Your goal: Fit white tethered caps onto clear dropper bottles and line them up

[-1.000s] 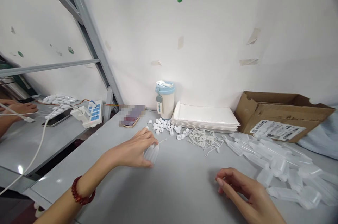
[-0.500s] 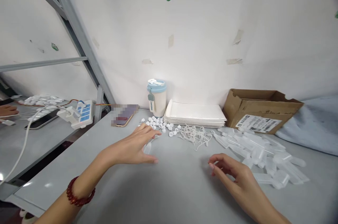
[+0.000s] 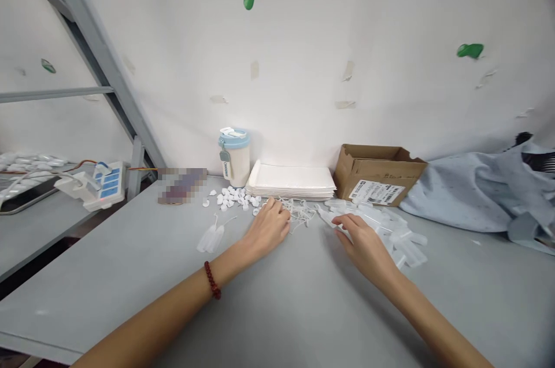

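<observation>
My left hand (image 3: 269, 226) is over the left edge of a tangled pile of thin white strings (image 3: 302, 213). Its fingers are curled downward and closed; the fingertips are hidden, so what they hold does not show. My right hand (image 3: 363, 245) is beside the heap of clear plastic tube-like pieces (image 3: 405, 241), with thumb and fingers apart and nothing visible between them. Small white caps (image 3: 234, 197) lie scattered left of the strings. Two clear pieces with strings (image 3: 211, 238) rest on the grey table, left of my left hand.
Against the wall stand a cream cup with a blue lid (image 3: 237, 160), a stack of white envelopes (image 3: 291, 182) and an open cardboard box (image 3: 377, 177). Light blue cloth (image 3: 463, 194) lies at right. A blurred-out phone (image 3: 182, 186) and a power strip (image 3: 106, 186) are at left.
My left hand has moved right and forward from the clear pieces to the strings, its fingers closing. My right hand has moved forward toward the clear heap. The view has shifted right.
</observation>
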`<state>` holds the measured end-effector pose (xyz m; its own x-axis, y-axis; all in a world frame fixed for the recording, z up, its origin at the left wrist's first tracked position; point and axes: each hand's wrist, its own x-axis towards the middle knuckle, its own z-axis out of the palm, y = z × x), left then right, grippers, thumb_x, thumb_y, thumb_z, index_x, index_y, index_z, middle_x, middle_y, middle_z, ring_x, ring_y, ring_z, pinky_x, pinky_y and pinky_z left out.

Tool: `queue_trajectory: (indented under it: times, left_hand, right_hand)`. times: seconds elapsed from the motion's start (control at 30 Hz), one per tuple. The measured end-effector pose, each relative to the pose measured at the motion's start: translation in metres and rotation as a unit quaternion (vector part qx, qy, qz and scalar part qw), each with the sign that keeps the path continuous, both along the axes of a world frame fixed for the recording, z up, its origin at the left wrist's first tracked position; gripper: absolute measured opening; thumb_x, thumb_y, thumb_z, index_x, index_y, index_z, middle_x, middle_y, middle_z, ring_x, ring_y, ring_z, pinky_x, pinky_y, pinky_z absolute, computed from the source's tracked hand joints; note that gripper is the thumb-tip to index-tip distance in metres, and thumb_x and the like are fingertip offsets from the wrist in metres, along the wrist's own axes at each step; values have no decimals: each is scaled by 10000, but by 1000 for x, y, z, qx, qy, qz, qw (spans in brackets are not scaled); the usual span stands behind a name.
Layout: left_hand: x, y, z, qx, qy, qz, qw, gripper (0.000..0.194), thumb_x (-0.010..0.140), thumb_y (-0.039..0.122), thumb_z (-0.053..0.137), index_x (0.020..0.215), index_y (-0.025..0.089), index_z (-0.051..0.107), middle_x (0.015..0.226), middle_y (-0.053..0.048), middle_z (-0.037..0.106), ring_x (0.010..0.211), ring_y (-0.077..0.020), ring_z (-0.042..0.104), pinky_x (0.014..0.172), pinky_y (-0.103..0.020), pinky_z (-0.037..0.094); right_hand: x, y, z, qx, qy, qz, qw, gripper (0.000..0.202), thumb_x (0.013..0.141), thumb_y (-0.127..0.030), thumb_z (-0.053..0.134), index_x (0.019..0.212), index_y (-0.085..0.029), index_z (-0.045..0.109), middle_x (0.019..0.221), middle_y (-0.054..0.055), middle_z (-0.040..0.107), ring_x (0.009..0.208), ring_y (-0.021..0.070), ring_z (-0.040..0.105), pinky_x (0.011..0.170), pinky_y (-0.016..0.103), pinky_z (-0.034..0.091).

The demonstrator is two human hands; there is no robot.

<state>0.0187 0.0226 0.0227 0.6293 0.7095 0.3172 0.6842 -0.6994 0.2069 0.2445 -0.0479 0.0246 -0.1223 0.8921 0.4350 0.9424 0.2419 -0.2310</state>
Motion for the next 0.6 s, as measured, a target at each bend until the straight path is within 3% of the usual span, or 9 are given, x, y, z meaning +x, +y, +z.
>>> queue_trajectory:
  times: [0.2, 0.37, 0.6]
  left_hand:
    - [-11, -9, 4, 13, -43, -13, 999, 174, 906, 168, 459, 944, 152, 629, 903, -86, 561, 904, -229, 467, 786, -354, 443]
    - [-26, -22, 5, -1, -121, -53, 991, 203, 917, 153, 454, 990, 180, 642, 886, -61, 607, 871, -195, 497, 775, -321, 454]
    - [-29, -34, -6, -21, -204, -106, 973, 207, 911, 115, 457, 966, 186, 645, 861, -49, 642, 856, -177, 531, 762, -309, 465]
  right_hand:
    - [-4, 3, -4, 14, -94, 15, 995, 257, 907, -109, 395, 1005, -158, 627, 1056, 133, 674, 974, 279, 589, 744, 398, 483]
    - [-15, 3, -11, 4, -207, 5, 978, 317, 933, -98, 351, 1090, -149, 621, 1228, 170, 604, 1144, 335, 497, 866, 516, 393]
    - [-25, 5, -17, -15, -213, 8, 977, 344, 959, -153, 308, 1071, -136, 633, 1324, 201, 536, 1145, 315, 528, 945, 598, 344]
